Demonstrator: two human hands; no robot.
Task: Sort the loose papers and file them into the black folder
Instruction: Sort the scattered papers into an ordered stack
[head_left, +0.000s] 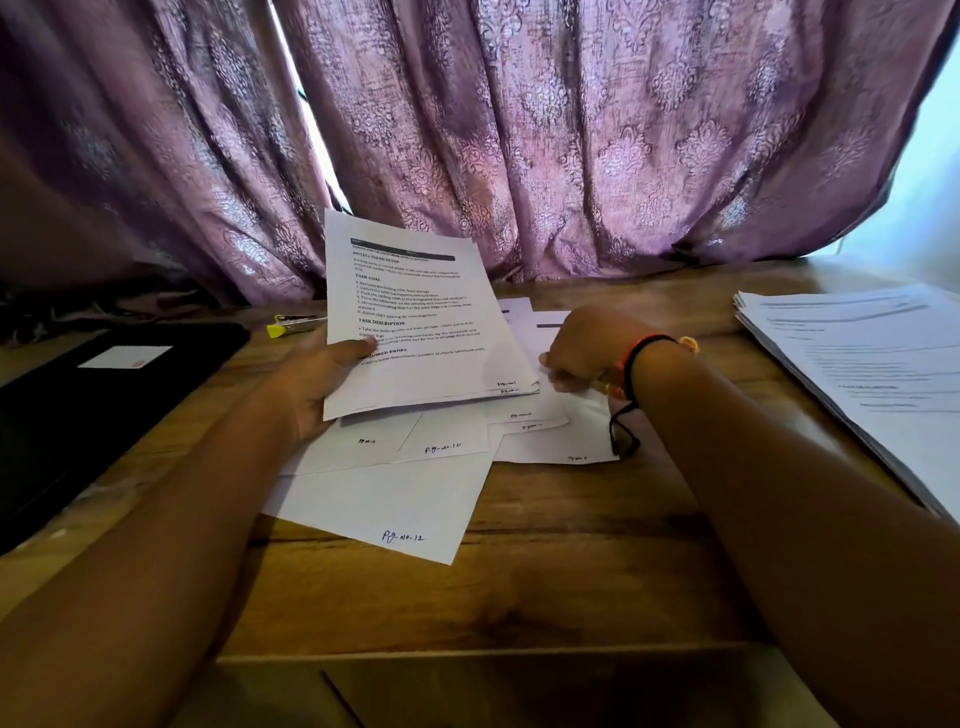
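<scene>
Forearms (156, 545), then hands: left (309, 382) with printed sheaf (415, 322), right (587, 348) on loose papers (395, 499).

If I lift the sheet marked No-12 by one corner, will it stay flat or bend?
Probably it bends: the No-12 sheet is one thin page lying flat on the wooden table. Pushed, it likely slides easily, dragging the loose sheets overlapping its far edge.

Wood desk (571, 571): brown grain visible, smooth, low sheen. The loose papers (395, 499): matt white paper, printed text, handwritten ink. The black folder (104, 405): smooth dull cover, white paper label. The curtain (571, 130): mauve cloth, creased, patterned areas faintly glossy. The stapler (291, 326): yellow plastic tip, shiny metal body.
</scene>
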